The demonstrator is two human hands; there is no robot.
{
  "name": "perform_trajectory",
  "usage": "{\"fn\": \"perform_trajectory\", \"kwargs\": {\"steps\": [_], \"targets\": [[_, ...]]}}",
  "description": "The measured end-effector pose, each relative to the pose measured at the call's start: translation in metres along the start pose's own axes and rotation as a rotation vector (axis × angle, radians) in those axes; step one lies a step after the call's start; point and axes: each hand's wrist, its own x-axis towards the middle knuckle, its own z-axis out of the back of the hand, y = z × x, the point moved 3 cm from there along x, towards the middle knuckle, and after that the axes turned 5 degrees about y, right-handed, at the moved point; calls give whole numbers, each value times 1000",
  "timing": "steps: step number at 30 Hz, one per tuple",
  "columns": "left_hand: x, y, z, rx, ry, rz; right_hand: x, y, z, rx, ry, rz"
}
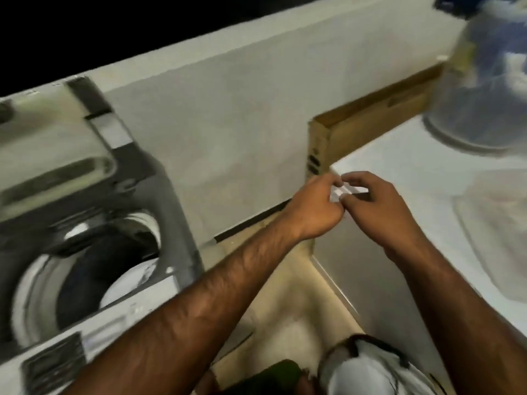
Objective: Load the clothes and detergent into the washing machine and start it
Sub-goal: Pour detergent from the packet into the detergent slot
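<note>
— Nearest me, both forearms; my left hand (313, 209) and right hand (373, 201) pinch a small blurred white packet (346, 191) at the white surface (427, 172) corner.

— Clothes?

— Dark clothes (94, 260) lie in the open grey top-loading washing machine (85, 195), left, cut off.

1. I note the washing machine (94, 212): shiny metal drum, glossy grey plastic top.
2. Cardboard box (368, 121) at the counter's back edge: matt brown.
3. Counter (399, 166): smooth, glossy white.
4. Clothes (105, 266) in drum: dark and white cloth.

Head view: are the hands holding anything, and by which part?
Both hands, left hand and right hand, pinch a small whitish item between their fingertips, one grip at each end. Blur hides what it is.
</note>
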Motion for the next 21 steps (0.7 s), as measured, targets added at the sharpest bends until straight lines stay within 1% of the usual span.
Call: {"fn": "perform_trajectory", "kwargs": {"steps": [5, 8, 13, 17, 19, 21], "targets": [[-62, 84, 88, -63, -203, 178, 7, 73, -114, -2, 252, 176], [-103, 125, 129, -129, -298, 255, 3, 107, -176, 0, 382, 218], [-167, 200, 183, -260, -433, 329, -13, 156, -280, -45, 559, 278], [-201, 272, 215, -435, -500, 404, -21, 179, -368, -20, 691, 230], [-211, 312, 231, -531, -521, 450, -21, 187, -412, 17, 725, 167], [-219, 344, 244, -642, -530, 478, -21, 192, -450, 87, 753, 65]]}}
